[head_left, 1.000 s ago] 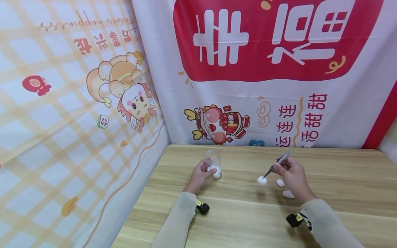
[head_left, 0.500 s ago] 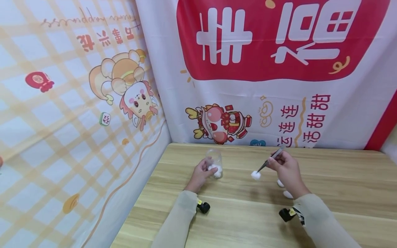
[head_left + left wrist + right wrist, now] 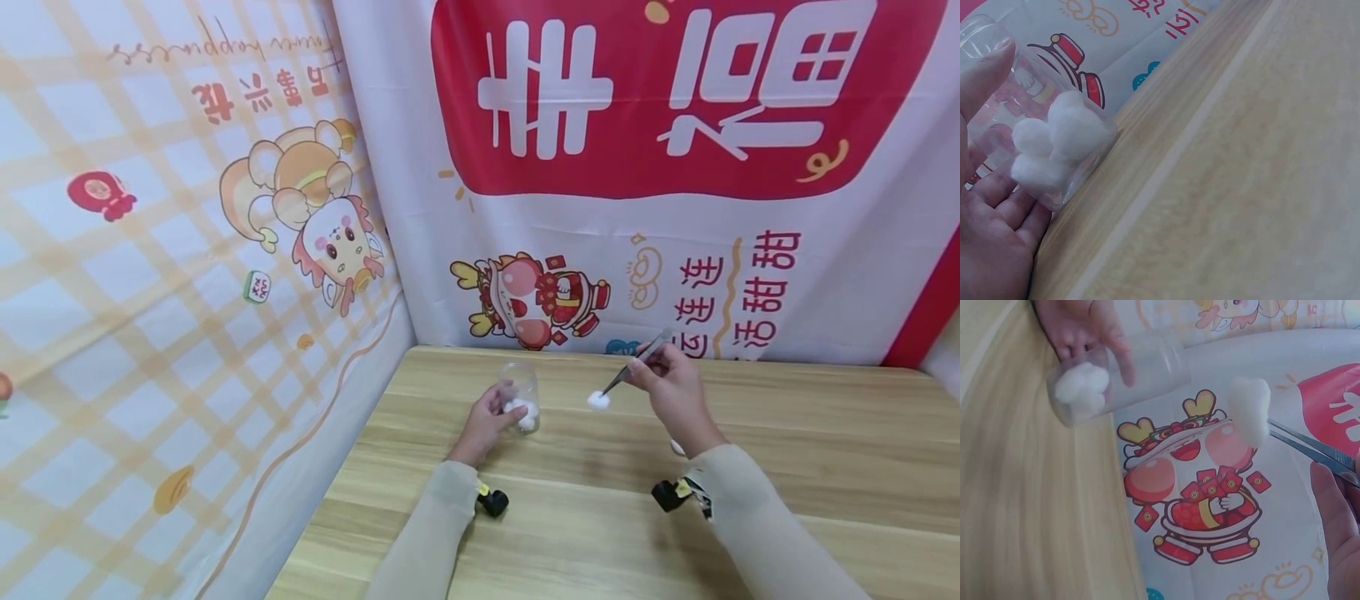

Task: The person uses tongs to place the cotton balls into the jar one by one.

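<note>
My left hand [image 3: 483, 425] grips a clear plastic jar [image 3: 524, 385] that stands on the table. Several white cotton balls [image 3: 1075, 128] lie at the bottom of the jar. To the right, my right hand [image 3: 675, 396] holds metal tweezers [image 3: 627, 374] above the tabletop. A cotton ball [image 3: 1249, 411] is pinched between the tweezers' tips, in the air and apart from the jar. Beneath the right wrist, another cotton ball [image 3: 677, 447] on the table is partly covered by the hand.
The wood-grain table [image 3: 570, 533] meets a printed cloth [image 3: 420, 275] at its back edge. A checked cloth wall [image 3: 150, 350] rises along the left side. Black wrist cameras [image 3: 492, 502] are strapped to both sleeves.
My right hand has moved left and upward, carrying the tweezers and their cotton ball closer to the jar. The left hand and the jar have stayed in place.
</note>
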{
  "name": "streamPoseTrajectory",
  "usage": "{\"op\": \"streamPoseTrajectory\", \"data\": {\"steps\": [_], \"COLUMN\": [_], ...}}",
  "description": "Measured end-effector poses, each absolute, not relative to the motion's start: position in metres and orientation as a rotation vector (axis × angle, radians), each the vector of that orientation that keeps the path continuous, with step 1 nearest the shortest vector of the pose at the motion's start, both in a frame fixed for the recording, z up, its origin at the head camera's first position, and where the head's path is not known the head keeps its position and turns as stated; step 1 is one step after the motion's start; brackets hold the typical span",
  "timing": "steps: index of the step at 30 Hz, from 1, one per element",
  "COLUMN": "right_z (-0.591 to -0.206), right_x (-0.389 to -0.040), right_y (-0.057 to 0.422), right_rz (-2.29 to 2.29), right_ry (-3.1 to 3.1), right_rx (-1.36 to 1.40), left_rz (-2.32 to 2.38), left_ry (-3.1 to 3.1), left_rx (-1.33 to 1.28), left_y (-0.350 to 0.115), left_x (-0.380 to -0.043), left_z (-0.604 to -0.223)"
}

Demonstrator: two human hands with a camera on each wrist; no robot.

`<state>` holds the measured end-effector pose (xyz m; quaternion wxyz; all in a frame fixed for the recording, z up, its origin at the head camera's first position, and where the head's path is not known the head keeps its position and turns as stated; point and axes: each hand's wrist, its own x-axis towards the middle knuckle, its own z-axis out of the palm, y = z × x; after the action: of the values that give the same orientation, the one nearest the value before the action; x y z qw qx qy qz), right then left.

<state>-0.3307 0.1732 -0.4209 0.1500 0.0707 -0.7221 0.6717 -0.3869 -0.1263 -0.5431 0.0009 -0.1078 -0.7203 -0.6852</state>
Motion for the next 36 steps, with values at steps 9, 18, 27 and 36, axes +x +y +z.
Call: {"op": "streamPoseTrajectory", "data": {"steps": [9,18,27,36], "right_z": [-0.406,-0.397,-0.391,-0.391], "right_x": [-0.345,-0.357,-0.364,-0.370], "right_y": [0.154,0.135,0.117,0.106], "right_rz": [1.969,2.036,2.079,2.103], "right_ry": [-2.046,-2.017,-1.996,-1.988], "right_rx": [0.243,0.251,0.235,0.225], "left_rz": [-2.165,-2.154,-2.154,-2.164], "left_ry": [-2.247,-2.273,-2.277,-2.272], "left_rx": [-0.342,-0.313,-0.297,-0.311], "left_y": [-0.126,-0.124,-0.126,-0.126], "left_x": [-0.386,-0.386,-0.386,-0.386], "left_z": [-0.544,-0.541,-0.539,-0.538]}}
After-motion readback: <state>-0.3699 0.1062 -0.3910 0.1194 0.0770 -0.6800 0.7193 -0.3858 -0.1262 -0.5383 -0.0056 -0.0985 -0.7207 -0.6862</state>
